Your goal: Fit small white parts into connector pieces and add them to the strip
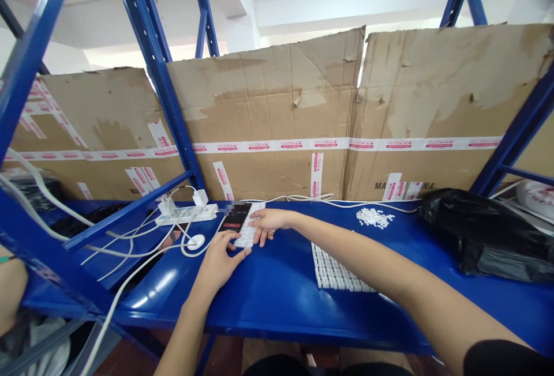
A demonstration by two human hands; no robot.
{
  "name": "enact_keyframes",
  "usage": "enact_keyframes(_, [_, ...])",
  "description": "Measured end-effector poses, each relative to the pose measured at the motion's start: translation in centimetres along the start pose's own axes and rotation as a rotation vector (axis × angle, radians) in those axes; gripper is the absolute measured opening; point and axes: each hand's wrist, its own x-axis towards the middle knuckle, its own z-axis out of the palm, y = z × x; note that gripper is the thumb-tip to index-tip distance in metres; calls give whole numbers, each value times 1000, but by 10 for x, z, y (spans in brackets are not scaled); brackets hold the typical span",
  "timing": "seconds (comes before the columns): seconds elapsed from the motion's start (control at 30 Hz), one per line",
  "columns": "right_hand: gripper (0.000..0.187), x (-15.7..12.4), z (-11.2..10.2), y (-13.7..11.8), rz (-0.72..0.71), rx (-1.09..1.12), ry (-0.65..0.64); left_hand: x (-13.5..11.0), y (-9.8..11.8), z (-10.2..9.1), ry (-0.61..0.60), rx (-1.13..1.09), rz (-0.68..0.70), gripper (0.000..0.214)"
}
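Observation:
A block of small white pieces in tight rows lies on the blue shelf top, along the right side of a dark-screened phone. At the block's near left corner is my left hand, thumb and fingers apart, fingertips touching or close to its edge. My right hand rests at the block's right edge, its fingers bent and apart, and no piece shows in its grasp. A larger grid of white pieces lies further right, partly hidden under my right forearm. Behind that forearm is a loose pile of small white pieces.
A white power strip with plugs and cables is on the left, near a round white charger. On the right sits a black plastic bag. Cardboard sheets wall the back, between blue posts. Another person's arm shows at far left.

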Motion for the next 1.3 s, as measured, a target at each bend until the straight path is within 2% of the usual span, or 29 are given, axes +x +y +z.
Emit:
enact_keyframes(0.13, [38, 0, 6, 0, 8, -22, -29, -1, 1, 0, 4, -6, 3, 34])
enact_keyframes(0.23, [41, 2, 8, 4, -43, 22, -57, -1, 4, -2, 0, -13, -4, 33])
enact_keyframes(0.47, [41, 5, 12, 7, -49, 3, -31, -5, 9, -7, -73, 17, 11, 25])
enact_keyframes(0.7, [39, 4, 14, 5, -17, 12, -4, -7, 15, -12, -58, 7, -5, 23])
enact_keyframes(0.9, [35, -1, 17, 3, -19, 29, -6, -6, 14, -10, -34, -142, -56, 23])
enact_keyframes(1.17, [36, 2, 16, 5, -58, 32, -26, -9, 18, -8, -36, -160, -35, 21])
enact_keyframes(1.3, [41, -3, 18, 4, -51, -36, -14, -12, 21, -8, -34, -160, -19, 20])
